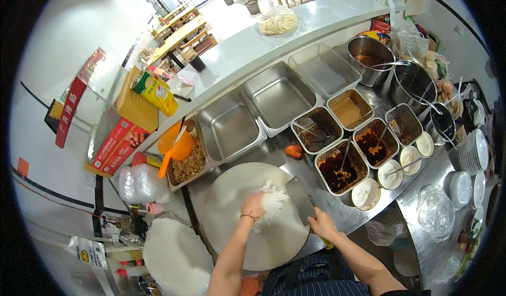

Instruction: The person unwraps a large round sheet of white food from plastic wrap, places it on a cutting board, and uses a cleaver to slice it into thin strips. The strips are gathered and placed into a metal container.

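Observation:
A large round white cutting board (225, 213) lies on the steel counter in front of me. On it is a loose pile of white strips (274, 197), perhaps noodles or shredded dough. My left hand (253, 206), with a thin cord around the wrist, touches the left side of the pile, its fingers blurred and partly hidden by the strips. My right hand (322, 221) grips the handle of a broad cleaver (300, 199), whose blade lies over the board's right part, just right of the strips.
Steel pans of dark sauce (342, 169), small white bowls (365, 193) and steel pots (369, 61) stand to the right. Deep steel trays (229, 128) line the far side. An orange dipper (180, 144) rests over a tray of crumbly food (191, 163). A white plastic-lined tub (178, 256) sits at left.

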Demonstrator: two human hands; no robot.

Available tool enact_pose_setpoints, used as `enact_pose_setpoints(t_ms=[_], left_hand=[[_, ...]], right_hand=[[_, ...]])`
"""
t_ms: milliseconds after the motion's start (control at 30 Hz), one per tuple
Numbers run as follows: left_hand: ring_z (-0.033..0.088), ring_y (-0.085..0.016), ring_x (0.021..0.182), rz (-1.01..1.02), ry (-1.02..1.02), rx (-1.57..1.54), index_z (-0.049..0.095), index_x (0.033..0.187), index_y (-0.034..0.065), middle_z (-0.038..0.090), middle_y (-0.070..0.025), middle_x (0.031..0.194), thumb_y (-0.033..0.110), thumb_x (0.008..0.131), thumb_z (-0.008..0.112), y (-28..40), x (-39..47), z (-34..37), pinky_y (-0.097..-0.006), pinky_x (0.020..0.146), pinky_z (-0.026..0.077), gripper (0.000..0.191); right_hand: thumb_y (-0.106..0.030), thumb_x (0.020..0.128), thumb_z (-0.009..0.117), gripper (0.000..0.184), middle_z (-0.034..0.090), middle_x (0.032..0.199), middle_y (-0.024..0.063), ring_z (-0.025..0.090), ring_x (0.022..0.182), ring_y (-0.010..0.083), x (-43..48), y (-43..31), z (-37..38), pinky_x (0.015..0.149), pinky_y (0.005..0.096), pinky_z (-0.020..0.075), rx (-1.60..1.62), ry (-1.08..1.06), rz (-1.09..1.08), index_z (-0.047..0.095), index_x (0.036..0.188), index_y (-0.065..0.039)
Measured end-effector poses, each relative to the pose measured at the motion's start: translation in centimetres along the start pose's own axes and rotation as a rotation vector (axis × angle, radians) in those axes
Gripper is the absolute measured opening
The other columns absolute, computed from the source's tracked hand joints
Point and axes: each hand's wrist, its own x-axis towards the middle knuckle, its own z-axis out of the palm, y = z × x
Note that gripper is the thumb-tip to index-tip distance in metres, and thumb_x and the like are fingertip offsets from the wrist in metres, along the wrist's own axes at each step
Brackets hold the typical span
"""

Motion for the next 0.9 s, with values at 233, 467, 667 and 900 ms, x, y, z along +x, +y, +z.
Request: enact_pose_setpoints(t_ms=[233, 467, 667, 900], left_hand=[[0.057, -0.039, 0.107, 0.089, 0.198, -0.315, 0.057, 0.117, 0.0057, 0.062, -0.0190, 0.115, 0.017, 0.070, 0.076, -0.4, -9.6, -12.0, -0.0416, 0.091, 0.048, 0.052], [0.055, -0.036, 0.109, -0.035, 0.141, -0.336, 0.053, 0.118, 0.0030, 0.059, -0.0187, 0.113, 0.008, 0.067, 0.078, -3.5, -11.2, -12.4, -0.0399, 0.091, 0.045, 0.056], [0.051, -0.038, 0.115, 0.002, 0.110, -0.329, 0.052, 0.132, 0.0054, 0.053, -0.0213, 0.122, 0.001, 0.069, 0.073, -4.4, -11.0, -12.1, -0.0411, 0.096, 0.044, 0.066], [0.035, -0.037, 0.136, 0.150, 0.260, -0.242, 0.049, 0.139, 0.0146, 0.043, -0.0182, 0.142, 0.014, 0.073, 0.074, -3.8, -7.9, 1.7, -0.0469, 0.111, 0.033, 0.070]], right_hand=[[-0.016, 0.089, 0.060, 0.029, 0.062, 0.086, 0.0312, 0.062, 0.085, 0.0480, -0.8, 0.6, 0.6, 0.073, 0.0511, 0.0486, -0.015, 0.008, 0.057, 0.052, 0.103, 0.008], [-0.016, 0.088, 0.060, 0.029, 0.063, 0.084, 0.0310, 0.061, 0.085, 0.0489, -2.1, 0.0, 1.9, 0.074, 0.0522, 0.0486, -0.095, -0.009, 0.032, 0.052, 0.105, 0.006], [-0.016, 0.088, 0.059, 0.034, 0.063, 0.085, 0.0317, 0.061, 0.086, 0.0491, -3.4, 0.3, 2.8, 0.076, 0.0524, 0.0483, -0.084, 0.028, 0.091, 0.051, 0.110, 0.007], [-0.017, 0.088, 0.059, 0.034, 0.062, 0.088, 0.0334, 0.061, 0.086, 0.0492, -4.2, 0.7, 4.7, 0.075, 0.0526, 0.0483, -0.100, 0.061, 0.139, 0.051, 0.111, 0.007]])
